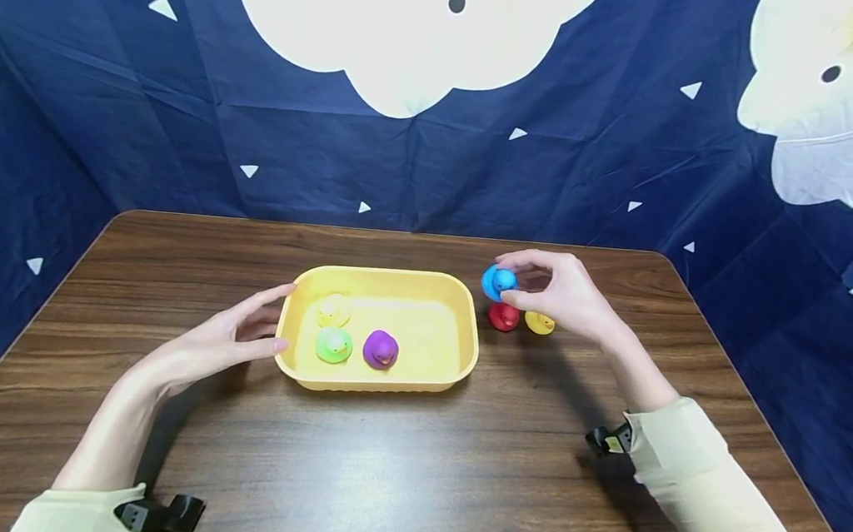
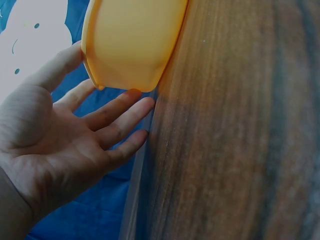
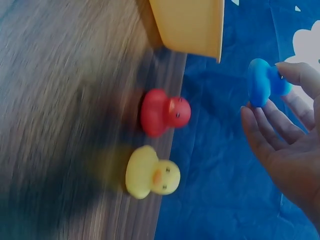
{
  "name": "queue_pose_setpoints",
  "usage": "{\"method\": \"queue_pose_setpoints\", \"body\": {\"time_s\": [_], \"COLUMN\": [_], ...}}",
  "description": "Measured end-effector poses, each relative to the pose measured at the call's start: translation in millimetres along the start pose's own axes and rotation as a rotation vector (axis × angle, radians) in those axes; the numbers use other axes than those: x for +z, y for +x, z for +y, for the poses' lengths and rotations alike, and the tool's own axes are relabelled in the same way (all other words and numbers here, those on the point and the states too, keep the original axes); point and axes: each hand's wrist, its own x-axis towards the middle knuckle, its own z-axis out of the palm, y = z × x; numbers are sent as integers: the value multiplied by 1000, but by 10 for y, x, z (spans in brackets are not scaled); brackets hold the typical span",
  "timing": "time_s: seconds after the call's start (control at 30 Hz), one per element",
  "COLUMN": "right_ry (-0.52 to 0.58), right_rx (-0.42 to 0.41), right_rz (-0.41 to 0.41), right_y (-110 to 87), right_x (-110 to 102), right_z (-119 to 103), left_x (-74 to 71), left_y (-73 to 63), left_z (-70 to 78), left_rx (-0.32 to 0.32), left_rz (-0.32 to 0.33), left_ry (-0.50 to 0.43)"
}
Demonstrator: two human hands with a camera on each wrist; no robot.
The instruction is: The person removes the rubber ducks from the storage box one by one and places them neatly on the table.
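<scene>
In the head view my right hand [image 1: 570, 294] pinches a blue rubber duck [image 1: 499, 282] between thumb and fingers, up off the table. A red rubber duck [image 1: 503, 317] and a yellow rubber duck [image 1: 540, 323] stand on the table below it; the right wrist view shows both whole. My left hand [image 1: 221, 340] touches the left end of a yellow plastic tub [image 1: 433, 325], fingers spread and fairly straight, thumb at the rim. Inside the tub sit a green duck [image 1: 333, 345], a purple duck [image 1: 380, 350] and a pale yellow duck [image 1: 333, 310].
The tub stands on a dark wood-grain table [image 1: 380, 471]. A navy cloth backdrop [image 1: 315, 157] with white clouds and triangles rises behind the table and at its sides. Each wrist wears a small black camera mount.
</scene>
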Motion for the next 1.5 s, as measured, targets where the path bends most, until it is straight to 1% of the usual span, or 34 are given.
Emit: {"method": "queue_pose_setpoints", "body": {"time_s": [0.2, 0.43, 0.67, 0.83, 1.3, 1.5], "right_ry": [-16, -23, -27, -10, 4, 4], "right_rx": [14, 45, 35, 49, 58, 92], "right_rz": [22, 39, 40, 45, 79, 97], "right_y": [-67, -133, -187, -225, -275, -309], "right_x": [-118, -213, -289, -353, -461, -508], "right_z": [112, 210, 277, 328, 546, 620], "left_x": [-3, -3, -3, 2, 2, 2], "left_y": [-2, 0, 5, 6, -2, 7], "left_z": [-5, -8, -5, 3, -22, -25], "left_rx": [-1, -4, -6, -6, -2, 1], "left_rz": [-5, -1, 4, 3, 5, 1], "left_ry": [-19, -16, -5, -9, -17, -22]}}
